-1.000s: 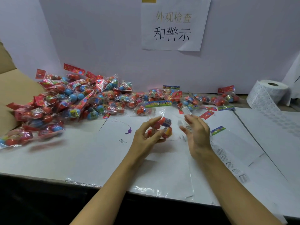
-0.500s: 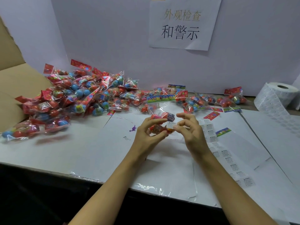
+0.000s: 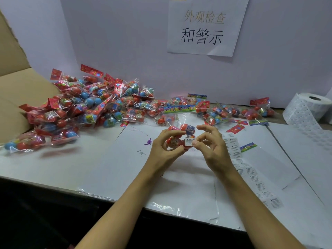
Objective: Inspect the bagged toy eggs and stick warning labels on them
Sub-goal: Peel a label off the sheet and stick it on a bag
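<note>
Your counter (image 3: 75, 169) is covered in white sheets, with a white backboard behind it carrying a paper sign (image 3: 206, 26) with printed characters. A cardboard box flap (image 3: 16, 83) stands at far left. The big pile of bagged toy eggs (image 3: 86, 108) runs from the left edge along the back toward centre; a smaller scatter of bags (image 3: 251, 112) lies at back right. The label roll (image 3: 307, 106) stands at far right, its strip trailing down across the counter. A backing strip of warning labels (image 3: 251, 175) lies just right of your right wrist. Your left hand (image 3: 165, 150) holds one bag of red eggs (image 3: 179, 135) above the counter centre, fingers curled round it from the left. Your right hand (image 3: 210, 146) has thumb and index finger pinching a warning label (image 3: 189, 141) against the bag's front face; the other fingers are spread and half curled above it. The label touches the bag, though you can't tell if it's fully stuck down. A small purple dinosaur figure (image 3: 148, 141) lies on the sheet just left of your left hand
</note>
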{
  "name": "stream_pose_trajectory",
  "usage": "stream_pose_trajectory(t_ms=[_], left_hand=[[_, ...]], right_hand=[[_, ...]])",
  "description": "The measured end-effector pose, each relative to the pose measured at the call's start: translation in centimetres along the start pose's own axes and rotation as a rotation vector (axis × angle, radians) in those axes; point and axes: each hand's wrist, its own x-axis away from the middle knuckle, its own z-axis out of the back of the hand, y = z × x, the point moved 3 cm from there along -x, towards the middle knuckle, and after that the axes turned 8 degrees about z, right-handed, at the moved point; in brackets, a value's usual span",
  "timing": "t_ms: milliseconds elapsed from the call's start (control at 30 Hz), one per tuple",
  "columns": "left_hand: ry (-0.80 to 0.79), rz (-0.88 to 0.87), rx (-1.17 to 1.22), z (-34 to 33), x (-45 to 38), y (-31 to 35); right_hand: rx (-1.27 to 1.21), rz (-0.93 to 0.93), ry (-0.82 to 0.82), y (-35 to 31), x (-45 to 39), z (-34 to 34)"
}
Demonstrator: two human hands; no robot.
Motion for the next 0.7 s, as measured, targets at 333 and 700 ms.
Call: stream_pose_trajectory(t_ms=[333, 700], left_hand=[[0.002, -0.031, 0.002, 0.13, 0.01, 0.25], [0.040, -0.038, 0.068, 0.16, -0.34, -0.19]], right_hand=[[0.021, -0.010, -0.010, -0.07, 0.02, -0.10], [0.143, 0.053, 0.045, -0.19, 0.09, -0.36]])
